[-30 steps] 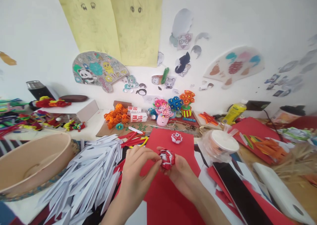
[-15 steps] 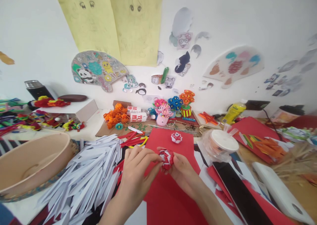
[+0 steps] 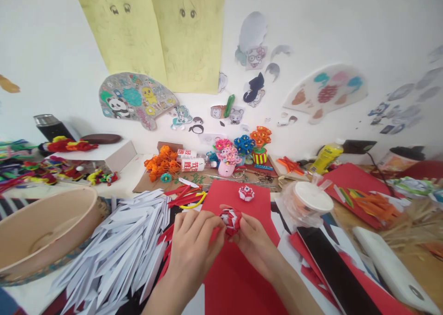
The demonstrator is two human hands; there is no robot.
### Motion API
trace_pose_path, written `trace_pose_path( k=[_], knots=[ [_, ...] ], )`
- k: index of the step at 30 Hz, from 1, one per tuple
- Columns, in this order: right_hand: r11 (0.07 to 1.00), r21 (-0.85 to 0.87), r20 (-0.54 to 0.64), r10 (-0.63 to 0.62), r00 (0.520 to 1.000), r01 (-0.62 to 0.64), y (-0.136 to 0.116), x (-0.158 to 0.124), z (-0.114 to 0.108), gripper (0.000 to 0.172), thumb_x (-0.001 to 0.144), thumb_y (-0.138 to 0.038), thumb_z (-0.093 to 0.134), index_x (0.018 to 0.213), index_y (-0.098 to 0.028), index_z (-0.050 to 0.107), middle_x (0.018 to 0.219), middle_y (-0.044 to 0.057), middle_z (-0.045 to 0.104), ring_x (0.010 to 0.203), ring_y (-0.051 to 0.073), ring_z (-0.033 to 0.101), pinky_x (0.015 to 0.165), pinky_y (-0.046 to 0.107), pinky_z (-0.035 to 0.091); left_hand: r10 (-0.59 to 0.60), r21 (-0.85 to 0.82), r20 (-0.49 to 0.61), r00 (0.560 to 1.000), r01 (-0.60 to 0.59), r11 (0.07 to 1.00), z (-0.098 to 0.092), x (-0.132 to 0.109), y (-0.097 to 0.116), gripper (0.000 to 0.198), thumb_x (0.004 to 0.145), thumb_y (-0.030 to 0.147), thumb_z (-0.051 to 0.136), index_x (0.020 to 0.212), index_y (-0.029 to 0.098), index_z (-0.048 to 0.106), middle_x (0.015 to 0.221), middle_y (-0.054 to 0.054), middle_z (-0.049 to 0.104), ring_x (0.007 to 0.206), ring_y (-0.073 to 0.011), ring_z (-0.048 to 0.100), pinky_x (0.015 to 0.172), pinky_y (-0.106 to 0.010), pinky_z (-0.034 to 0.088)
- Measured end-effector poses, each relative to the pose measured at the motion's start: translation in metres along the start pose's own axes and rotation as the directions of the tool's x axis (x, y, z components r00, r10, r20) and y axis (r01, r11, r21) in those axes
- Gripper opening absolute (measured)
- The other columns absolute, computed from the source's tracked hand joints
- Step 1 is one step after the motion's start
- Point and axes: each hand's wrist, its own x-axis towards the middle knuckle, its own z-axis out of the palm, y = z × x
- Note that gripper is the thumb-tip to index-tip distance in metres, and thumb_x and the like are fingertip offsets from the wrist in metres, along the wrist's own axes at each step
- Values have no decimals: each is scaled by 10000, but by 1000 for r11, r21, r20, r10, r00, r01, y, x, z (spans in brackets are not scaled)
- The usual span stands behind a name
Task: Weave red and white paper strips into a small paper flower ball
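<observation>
Both hands meet over a red paper sheet [image 3: 238, 278] at the table's middle. My left hand [image 3: 194, 248] pinches the left side of a small red-and-white folded paper flower [image 3: 231, 220] with its fingertips. My right hand [image 3: 254, 243] cups the same flower from the right and below, fingers curled round it. A second, finished red-and-white paper flower [image 3: 247, 192] lies on the red sheet just beyond the hands.
A heap of folded white paper strips [image 3: 117, 245] lies left of the hands, beside a tan round basin [image 3: 41, 232]. A white-lidded cup in plastic [image 3: 309, 199] stands right. Glue bottles [image 3: 194, 164], pipe-cleaner flower pots [image 3: 242, 151] and a yellow bottle [image 3: 325, 158] line the wall.
The hands have kept working the flower, shifting it slightly left and turning it a little between the fingers. Nothing else on the table has moved.
</observation>
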Motion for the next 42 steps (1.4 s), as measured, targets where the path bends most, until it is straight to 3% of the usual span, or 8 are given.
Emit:
trace_pose_path(
  k=[5, 9, 18, 23, 29, 33, 37, 42],
  knots=[
    [998, 55, -6, -30, 1000, 30, 7, 1, 0, 317, 845, -395, 723, 1099, -208, 742, 951, 70, 740, 822, 153, 646, 724, 240, 507, 61, 89, -141, 988, -48, 995, 5, -4, 6, 120, 854, 68, 642, 873, 186, 640, 776, -14, 723, 667, -171, 540, 665, -321, 338],
    [996, 79, -38, -32, 999, 35, 6, 0, 1, 343, 846, -412, 716, 1134, -227, 730, 951, 64, 756, 825, 163, 670, 723, 250, 521, 114, 109, -188, 975, -94, 990, 7, -6, 10, 142, 836, 65, 661, 921, 179, 679, 747, -8, 726, 627, -151, 554, 639, -314, 353],
    [999, 34, -44, -39, 998, 40, 5, -1, 2, 344, 842, -425, 715, 1128, -235, 734, 1058, 91, 749, 877, 209, 678, 796, 335, 523, 37, 26, -155, 987, -34, 999, 6, -5, 11, 148, 872, 89, 615, 914, 200, 701, 765, 4, 735, 634, -139, 561, 633, -307, 361],
    [999, 13, -64, -40, 997, 41, 6, -1, 0, 344, 821, -426, 737, 1099, -223, 745, 1114, 90, 727, 926, 193, 650, 779, 284, 513, -21, -9, -120, 993, 20, 1000, 9, -7, 10, 145, 883, 91, 599, 914, 204, 685, 788, -4, 737, 651, -147, 540, 629, -319, 342],
    [998, 50, -18, -27, 999, 28, 3, -2, 2, 409, 817, -454, 732, 1148, -213, 722, 1043, 82, 735, 917, 167, 636, 757, 234, 501, -128, -125, -68, 989, 118, 985, 9, -8, 7, 120, 896, 124, 602, 919, 227, 658, 812, 4, 712, 716, -163, 559, 676, -338, 348],
    [996, 80, -16, -30, 999, 32, 1, -2, 2, 427, 797, -412, 766, 1171, -216, 704, 1010, 60, 729, 837, 147, 643, 764, 241, 503, -130, -116, -100, 986, 119, 986, 1, -6, 4, 133, 871, 93, 629, 909, 220, 639, 819, 4, 695, 742, -158, 578, 691, -325, 374],
    [996, 74, -40, -37, 999, 39, -1, -3, 2, 496, 739, -358, 828, 1195, -228, 684, 1046, 56, 713, 906, 165, 643, 851, 280, 487, -131, -106, -145, 981, 116, 988, -2, -5, 3, 145, 869, 87, 629, 928, 220, 635, 837, -8, 685, 767, -165, 590, 711, -326, 394],
    [999, 25, -76, -46, 996, 48, -2, -3, 4, 527, 687, -346, 863, 1173, -236, 690, 1031, 65, 713, 959, 199, 630, 874, 315, 462, -112, -111, -60, 992, 105, 988, 1, -4, 5, 137, 869, 128, 641, 952, 236, 643, 860, -3, 702, 786, -174, 601, 713, -330, 393]
  ],
)
